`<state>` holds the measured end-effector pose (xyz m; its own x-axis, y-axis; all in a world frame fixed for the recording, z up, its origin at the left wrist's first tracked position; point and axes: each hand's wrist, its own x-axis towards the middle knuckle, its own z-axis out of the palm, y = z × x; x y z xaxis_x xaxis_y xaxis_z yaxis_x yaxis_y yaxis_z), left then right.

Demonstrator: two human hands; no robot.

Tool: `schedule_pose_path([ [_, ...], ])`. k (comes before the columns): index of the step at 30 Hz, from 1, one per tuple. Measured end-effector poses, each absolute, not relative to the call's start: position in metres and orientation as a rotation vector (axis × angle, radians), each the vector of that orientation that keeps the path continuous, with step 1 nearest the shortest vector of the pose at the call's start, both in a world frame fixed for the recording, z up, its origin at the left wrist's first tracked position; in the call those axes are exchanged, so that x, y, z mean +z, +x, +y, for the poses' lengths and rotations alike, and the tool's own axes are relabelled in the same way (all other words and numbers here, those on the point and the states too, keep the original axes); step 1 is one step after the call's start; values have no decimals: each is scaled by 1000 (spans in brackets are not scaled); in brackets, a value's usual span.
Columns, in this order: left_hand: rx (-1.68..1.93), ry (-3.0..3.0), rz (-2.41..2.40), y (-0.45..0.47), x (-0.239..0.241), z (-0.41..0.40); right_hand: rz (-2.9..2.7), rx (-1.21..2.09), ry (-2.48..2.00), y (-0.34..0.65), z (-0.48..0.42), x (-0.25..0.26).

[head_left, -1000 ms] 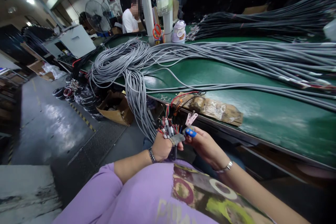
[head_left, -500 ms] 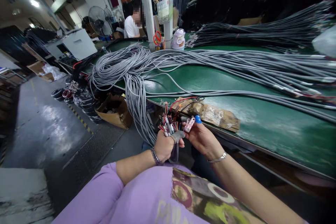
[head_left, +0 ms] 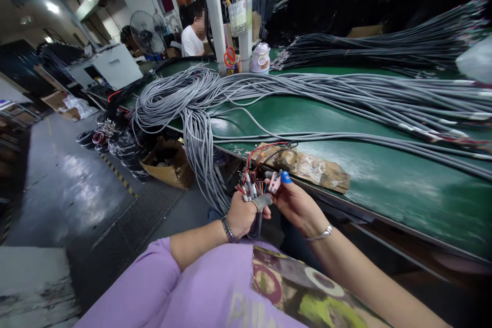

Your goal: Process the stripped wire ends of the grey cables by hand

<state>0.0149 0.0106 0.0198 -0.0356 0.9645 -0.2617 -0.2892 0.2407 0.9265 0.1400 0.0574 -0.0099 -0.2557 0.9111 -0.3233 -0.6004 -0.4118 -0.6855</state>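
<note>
A worker's left hand (head_left: 239, 215) was closed in a fist around a bundle of cable ends (head_left: 249, 190), their thin red, white and other coloured wires fanning out above the grip. A grey wrap (head_left: 262, 202) crossed the front of that hand, seemingly on its thumb. Just beside it, the right hand (head_left: 299, 206) was partly closed, thumb and fingers pinching a small pink clip (head_left: 274, 183) near the wires; how firmly could not be told. A blue cover (head_left: 285, 177) capped the right thumb. A metal band (head_left: 229, 229) ringed the left wrist and a silver bangle (head_left: 322, 233) the right.

Just beyond the right hand, a taped strip of cardboard (head_left: 303, 164) lay along the edge of a green table (head_left: 376, 164). Grey cables (head_left: 200, 148) hung over that edge, beyond and left of the left hand, below a looped pile (head_left: 169, 95); other grey lengths (head_left: 330, 84) ran off to the hands' right. Well left of the hands was an open cardboard box (head_left: 167, 166). Far beyond both hands stood 2 white posts (head_left: 213, 15) and a purple container (head_left: 261, 59), with 1 person in a white top (head_left: 191, 42) near a large fan (head_left: 144, 33)
</note>
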Motion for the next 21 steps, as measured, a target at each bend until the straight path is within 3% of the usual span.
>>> schedule_pose_path([
  [13, 1153, 707, 1149, -2, 8, 6, -658, 1888, -930, 176, 44, -29],
  [21, 1057, 726, 1090, -8, 3, 1, -1321, 1519, -1234, 207, 27, -10],
])
